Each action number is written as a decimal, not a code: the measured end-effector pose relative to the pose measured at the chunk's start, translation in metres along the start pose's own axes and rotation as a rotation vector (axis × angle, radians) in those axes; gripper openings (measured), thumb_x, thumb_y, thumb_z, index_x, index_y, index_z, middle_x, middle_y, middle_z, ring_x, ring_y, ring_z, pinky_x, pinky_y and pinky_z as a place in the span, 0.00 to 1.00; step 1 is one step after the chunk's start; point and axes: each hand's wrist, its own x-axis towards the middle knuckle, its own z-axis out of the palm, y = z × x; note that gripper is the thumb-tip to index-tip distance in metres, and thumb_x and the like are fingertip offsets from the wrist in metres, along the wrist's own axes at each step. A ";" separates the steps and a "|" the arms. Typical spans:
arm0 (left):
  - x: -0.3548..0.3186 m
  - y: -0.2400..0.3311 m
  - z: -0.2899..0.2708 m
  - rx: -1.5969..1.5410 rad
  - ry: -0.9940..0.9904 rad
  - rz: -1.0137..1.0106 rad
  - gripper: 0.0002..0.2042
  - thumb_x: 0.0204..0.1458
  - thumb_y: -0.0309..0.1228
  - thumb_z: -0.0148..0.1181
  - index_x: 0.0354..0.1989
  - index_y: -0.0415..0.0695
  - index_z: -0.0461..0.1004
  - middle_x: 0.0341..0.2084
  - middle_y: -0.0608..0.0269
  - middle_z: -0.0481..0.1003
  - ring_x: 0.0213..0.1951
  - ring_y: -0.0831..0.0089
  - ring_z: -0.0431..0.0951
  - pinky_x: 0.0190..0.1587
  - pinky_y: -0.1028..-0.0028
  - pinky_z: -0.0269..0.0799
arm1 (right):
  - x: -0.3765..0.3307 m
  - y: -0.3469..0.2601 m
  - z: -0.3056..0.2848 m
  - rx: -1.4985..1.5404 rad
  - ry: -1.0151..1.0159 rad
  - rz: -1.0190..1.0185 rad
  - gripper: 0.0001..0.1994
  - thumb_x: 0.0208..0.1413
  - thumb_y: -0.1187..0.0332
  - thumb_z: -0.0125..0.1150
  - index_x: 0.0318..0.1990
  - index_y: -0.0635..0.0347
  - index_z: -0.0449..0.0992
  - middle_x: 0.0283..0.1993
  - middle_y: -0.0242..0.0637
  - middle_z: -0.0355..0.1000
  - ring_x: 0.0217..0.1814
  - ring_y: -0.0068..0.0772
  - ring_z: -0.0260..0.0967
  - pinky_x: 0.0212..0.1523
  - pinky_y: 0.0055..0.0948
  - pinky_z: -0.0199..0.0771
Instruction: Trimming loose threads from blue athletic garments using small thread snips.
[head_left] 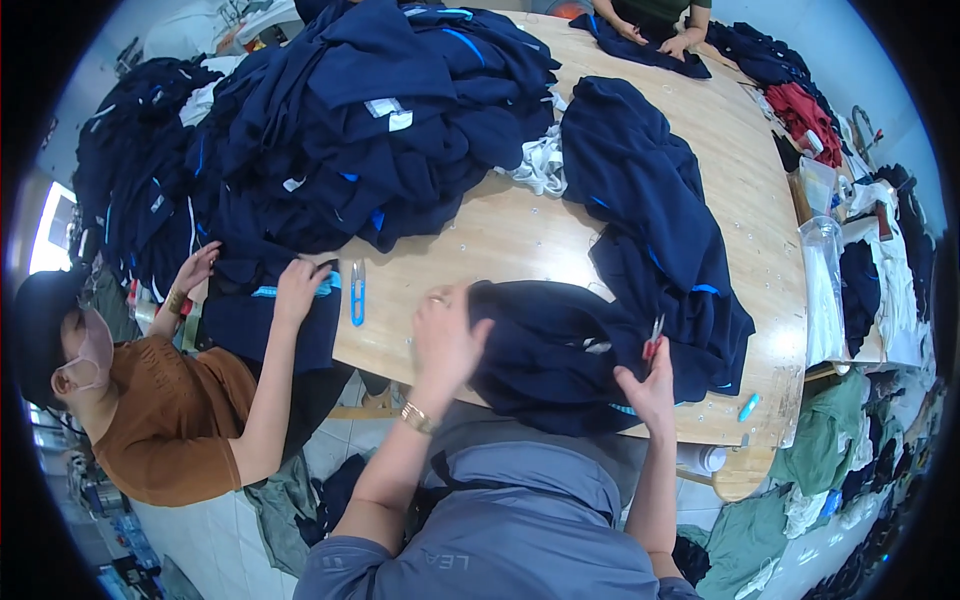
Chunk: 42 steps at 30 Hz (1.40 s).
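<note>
A navy garment (545, 345) lies bunched on the table edge in front of me, with a small white label or scrap on it. My left hand (447, 335) is at its left side, thumb spread from the fingers and nothing visibly held; the fingers are slightly blurred. At the garment's right side, my right hand (652, 388) is closed around small red-handled thread snips (653, 345), their blades pointing up and away from me. Further right and beyond lies a long heap of navy garments (650, 190) with bright blue trim.
A big navy garment pile (370, 110) covers the table's far left. Blue thread snips (357, 293) lie left of my left hand. A co-worker in brown (185, 420) handles navy cloth at left; another person (655, 35) works at the far edge. A small turquoise object (748, 406) lies at right.
</note>
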 end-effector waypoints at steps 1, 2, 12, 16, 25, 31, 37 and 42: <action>0.003 -0.024 0.003 -0.042 -0.024 -0.060 0.22 0.43 0.36 0.64 0.46 0.42 0.67 0.38 0.48 0.70 0.45 0.55 0.68 0.45 0.63 0.65 | 0.003 -0.008 -0.002 -0.028 -0.003 0.018 0.21 0.38 0.73 0.61 0.40 0.65 0.59 0.31 0.35 0.59 0.34 0.28 0.56 0.39 0.23 0.62; 0.007 -0.039 0.001 -0.136 -0.126 -0.143 0.20 0.45 0.37 0.63 0.44 0.41 0.67 0.34 0.49 0.71 0.40 0.56 0.70 0.42 0.64 0.67 | 0.005 -0.008 -0.003 -0.042 0.025 0.012 0.20 0.38 0.72 0.61 0.40 0.64 0.59 0.31 0.34 0.59 0.34 0.28 0.56 0.38 0.23 0.62; -0.012 -0.055 -0.021 -0.362 -0.257 -0.216 0.13 0.50 0.36 0.59 0.25 0.38 0.69 0.20 0.54 0.72 0.26 0.59 0.73 0.29 0.65 0.66 | 0.022 0.037 -0.004 -0.003 0.129 0.216 0.18 0.39 0.70 0.62 0.35 0.60 0.58 0.29 0.31 0.55 0.30 0.25 0.54 0.33 0.24 0.59; -0.031 -0.064 -0.017 -0.366 -0.435 -0.142 0.16 0.46 0.40 0.62 0.26 0.37 0.69 0.18 0.52 0.71 0.26 0.56 0.73 0.30 0.64 0.67 | 0.024 0.053 0.001 0.069 0.166 0.191 0.17 0.40 0.70 0.62 0.34 0.60 0.58 0.29 0.30 0.55 0.30 0.24 0.52 0.30 0.23 0.58; -0.020 -0.079 -0.016 -0.394 -0.407 -0.217 0.10 0.48 0.33 0.58 0.27 0.37 0.75 0.18 0.54 0.74 0.22 0.63 0.74 0.28 0.70 0.68 | 0.023 0.047 0.003 0.143 0.143 0.203 0.17 0.41 0.71 0.62 0.33 0.60 0.58 0.29 0.29 0.54 0.31 0.21 0.51 0.30 0.21 0.55; 0.004 -0.076 -0.038 -0.552 -0.193 -0.259 0.09 0.51 0.31 0.55 0.28 0.36 0.74 0.17 0.62 0.73 0.22 0.79 0.72 0.28 0.78 0.66 | 0.023 0.046 0.002 0.161 0.146 0.301 0.17 0.43 0.68 0.62 0.35 0.61 0.58 0.31 0.34 0.56 0.31 0.27 0.55 0.32 0.26 0.60; 0.002 -0.041 -0.039 -0.975 -0.321 -0.142 0.07 0.53 0.28 0.54 0.31 0.36 0.72 0.26 0.65 0.71 0.31 0.80 0.72 0.34 0.80 0.66 | 0.018 -0.042 0.040 -0.379 0.305 -0.246 0.21 0.46 0.61 0.66 0.40 0.65 0.63 0.37 0.44 0.64 0.38 0.42 0.64 0.38 0.37 0.64; 0.014 -0.015 -0.043 -1.112 -0.388 0.007 0.05 0.54 0.26 0.53 0.32 0.37 0.72 0.29 0.65 0.71 0.36 0.80 0.70 0.41 0.80 0.65 | 0.029 -0.054 0.112 0.156 -0.223 -0.234 0.19 0.45 0.65 0.67 0.38 0.63 0.63 0.34 0.37 0.66 0.33 0.27 0.62 0.37 0.25 0.64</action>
